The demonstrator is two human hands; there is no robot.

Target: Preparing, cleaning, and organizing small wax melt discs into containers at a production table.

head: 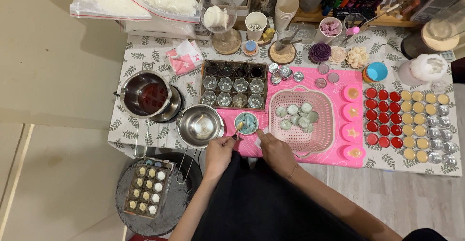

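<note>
Lighting: warm, even indoor light is falling from above, keeping my table (145, 57) bright. Glare: the two steel pots (199, 124) are throwing soft highlights. Shadows: short ones are lying under my left hand (219, 154) and right hand (276, 151); the floor lower left is dimming. Sharpness: the centre is reading crisp, while far edges are bending and softening slightly.

Your left hand (220, 150) sat just left of lower centre, fingers curled in a pinch. Your right hand (276, 149) lay beside it, knuckles up, forefinger extended toward upper left; both forearms rose from the bottom edge.
</note>
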